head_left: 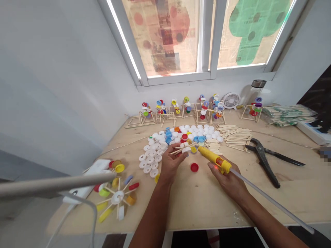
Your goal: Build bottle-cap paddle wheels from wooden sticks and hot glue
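My left hand (169, 163) is closed on a small wheel of wooden sticks (185, 149) with white bottle caps at its middle. In my right hand (231, 182) is a yellow hot glue gun (210, 155), its nozzle pointing left, close to a stick end of the wheel. Whether the nozzle touches the stick, I cannot tell. A long translucent glue stick (271, 199) runs out of the gun's back. Just below the wheel, a red bottle cap (194, 167) lies on the table.
Loose white caps (150, 160) spread beyond my hands, beside piled wooden sticks (236, 136). Black-handled pliers (262, 162) lie right. A wheel with coloured caps (118, 197) lies left, near a white power strip (85, 187). Several stick frames (168, 115) and a small fan (231, 100) line the wall.
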Demonstrator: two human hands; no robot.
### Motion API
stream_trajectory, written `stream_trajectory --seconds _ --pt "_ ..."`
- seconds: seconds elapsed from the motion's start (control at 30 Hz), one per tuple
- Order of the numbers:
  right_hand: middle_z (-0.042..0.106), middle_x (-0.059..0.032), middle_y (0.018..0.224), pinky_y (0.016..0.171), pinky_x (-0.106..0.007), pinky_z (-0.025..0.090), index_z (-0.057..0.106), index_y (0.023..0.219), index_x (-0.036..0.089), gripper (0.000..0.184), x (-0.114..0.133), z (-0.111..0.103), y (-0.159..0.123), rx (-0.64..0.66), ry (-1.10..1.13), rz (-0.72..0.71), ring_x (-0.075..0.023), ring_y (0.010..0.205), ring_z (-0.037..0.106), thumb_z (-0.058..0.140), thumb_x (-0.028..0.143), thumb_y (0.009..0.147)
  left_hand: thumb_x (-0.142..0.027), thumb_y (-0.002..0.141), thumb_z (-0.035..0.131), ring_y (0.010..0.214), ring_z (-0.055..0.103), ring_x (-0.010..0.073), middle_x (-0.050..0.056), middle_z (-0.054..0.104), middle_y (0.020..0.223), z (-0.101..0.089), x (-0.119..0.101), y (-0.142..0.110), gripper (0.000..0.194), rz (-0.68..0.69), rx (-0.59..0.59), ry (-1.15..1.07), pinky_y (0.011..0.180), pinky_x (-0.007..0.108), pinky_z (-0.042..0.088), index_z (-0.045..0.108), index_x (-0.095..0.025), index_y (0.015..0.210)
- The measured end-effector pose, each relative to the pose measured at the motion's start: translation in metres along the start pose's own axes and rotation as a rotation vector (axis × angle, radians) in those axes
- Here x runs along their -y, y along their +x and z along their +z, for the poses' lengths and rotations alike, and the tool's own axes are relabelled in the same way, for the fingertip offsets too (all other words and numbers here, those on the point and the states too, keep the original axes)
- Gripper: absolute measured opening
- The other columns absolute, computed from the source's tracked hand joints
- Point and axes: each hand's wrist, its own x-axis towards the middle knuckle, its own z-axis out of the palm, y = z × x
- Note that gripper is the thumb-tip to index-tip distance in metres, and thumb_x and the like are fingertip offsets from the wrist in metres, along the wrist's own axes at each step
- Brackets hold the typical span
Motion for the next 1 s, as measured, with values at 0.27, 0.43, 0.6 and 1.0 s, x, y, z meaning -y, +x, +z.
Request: stream_trajectory --seconds 0.27,0.43,0.6,1.0 --pt "0.057 -0.0008 0.068 0.059 -0.026 0.042 0.052 0.073 0.022 0.030 0.0015 -0.0006 0.0007 -0.013 -0.035 0.007 -0.0158 0.064 0.055 0.045 0.049 0.085 -0.023 0.054 0.082 0.076 0.064 0.0158 0.001 0.068 0.079 0.0003 -0.0008 0.0003 0.041 0.002 -0.016 -0.002 0.071 0.028 0.051 0.064 -0.019 0.091" --pt "0.055 0.0001 0.064 0.055 -0.025 0.041 0.049 0.070 0.022 0.031 0.0025 -0.0020 0.0009 -0.016 -0.029 0.022 -0.0147 0.059 0.053 0.046 0.049 0.085 -0.024 0.053 0.082 0.078 0.065 0.0161 0.001 0.068 0.080 0.0012 -0.0021 0.0001 0.042 0.004 -0.013 -0.003 0.072 0.028 0.051 0.064 -0.019 0.092" --pt "0.055 0.0006 0.064 0.056 -0.025 0.041 0.050 0.070 0.022 0.030 0.0001 -0.0018 0.0007 -0.035 -0.050 0.024 -0.0145 0.059 0.053 0.047 0.048 0.084 -0.024 0.053 0.082 0.079 0.065 0.0176 0.002 0.069 0.081 0.0010 -0.0014 0.0005 0.042 0.008 -0.021 -0.004 0.070 0.028 0.052 0.064 -0.019 0.091" --pt "0.056 -0.0001 0.064 0.051 -0.025 0.037 0.052 0.071 0.023 0.029 -0.0010 -0.0042 0.0012 -0.059 -0.136 -0.017 -0.0144 0.058 0.052 0.046 0.048 0.084 -0.024 0.054 0.082 0.077 0.065 0.0169 0.002 0.068 0.080 -0.0006 0.0000 0.0011 0.042 0.009 -0.025 0.003 0.069 0.027 0.053 0.063 -0.018 0.092"
